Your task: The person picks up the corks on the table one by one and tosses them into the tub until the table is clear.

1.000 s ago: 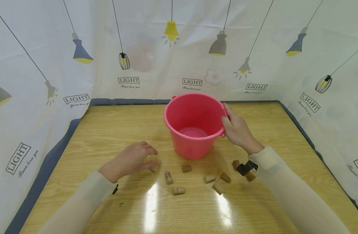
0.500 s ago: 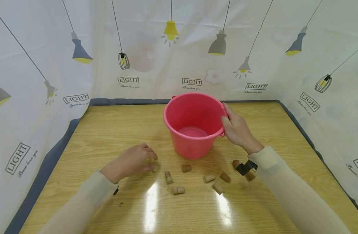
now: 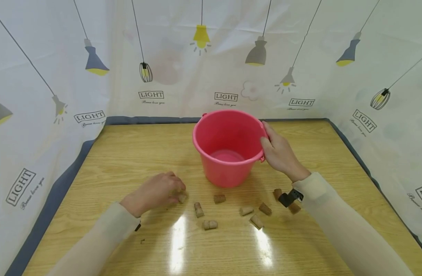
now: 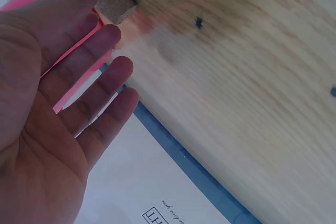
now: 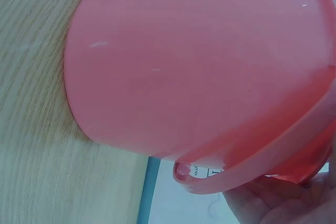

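Observation:
A pink bucket (image 3: pixel 228 172) stands on the wooden table, and nothing shows inside it. My right hand (image 3: pixel 280 155) grips its right rim, thumb over the edge; the right wrist view shows the bucket's handle (image 5: pixel 278 153) hanging beside the fingers. Left of the bucket, my left hand (image 3: pixel 157 193) reaches down with thumb and fingers around a cork (image 4: pixel 118 3). In the left wrist view the thumb lies at that cork's side and the other fingers fan out loosely. Nearest to this hand lie another cork (image 3: pixel 198 209) and a cork close to the bucket's base (image 3: pixel 219 199).
More corks lie in front of the bucket, among them one cork (image 3: pixel 210 225) and a paler cork (image 3: pixel 257 222). Two corks, one darker (image 3: pixel 294 208), are by the right wrist. A lamp-printed cloth (image 3: pixel 183 84) walls the table's back and sides.
My left hand has lowered slightly and its thumb and fingers have closed in around the cork. My right hand and the bucket have stayed in place.

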Available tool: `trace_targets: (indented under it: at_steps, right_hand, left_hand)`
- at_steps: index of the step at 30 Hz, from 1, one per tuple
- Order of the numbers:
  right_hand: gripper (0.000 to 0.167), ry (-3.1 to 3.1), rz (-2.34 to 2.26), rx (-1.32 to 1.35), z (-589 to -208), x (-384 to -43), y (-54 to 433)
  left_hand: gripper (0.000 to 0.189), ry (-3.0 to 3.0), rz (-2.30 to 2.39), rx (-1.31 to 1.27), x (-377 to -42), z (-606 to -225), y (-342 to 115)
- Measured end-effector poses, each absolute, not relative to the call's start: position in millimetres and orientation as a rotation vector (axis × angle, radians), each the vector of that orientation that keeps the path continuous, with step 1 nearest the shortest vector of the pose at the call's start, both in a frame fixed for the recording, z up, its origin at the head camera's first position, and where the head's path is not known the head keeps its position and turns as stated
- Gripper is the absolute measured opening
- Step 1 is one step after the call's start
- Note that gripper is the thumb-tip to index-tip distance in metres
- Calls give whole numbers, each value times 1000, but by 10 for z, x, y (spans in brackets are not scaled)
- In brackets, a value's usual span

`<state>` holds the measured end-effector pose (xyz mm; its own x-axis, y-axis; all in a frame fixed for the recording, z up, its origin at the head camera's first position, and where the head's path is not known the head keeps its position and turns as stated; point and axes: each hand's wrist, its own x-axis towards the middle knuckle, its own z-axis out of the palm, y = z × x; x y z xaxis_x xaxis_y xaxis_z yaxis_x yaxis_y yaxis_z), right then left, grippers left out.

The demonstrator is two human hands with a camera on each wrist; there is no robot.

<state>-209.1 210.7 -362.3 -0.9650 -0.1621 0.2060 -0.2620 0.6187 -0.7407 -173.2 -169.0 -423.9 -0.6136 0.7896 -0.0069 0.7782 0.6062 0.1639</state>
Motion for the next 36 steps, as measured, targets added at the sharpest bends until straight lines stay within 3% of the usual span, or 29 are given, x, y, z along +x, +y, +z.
trace_targets:
  at_steps: [36]
  right_hand:
    - [57, -2743, 1246, 375, -3617, -2089, 2105]
  left_hand:
    - [4, 2792, 391, 1288, -1700, -4213, -1625]
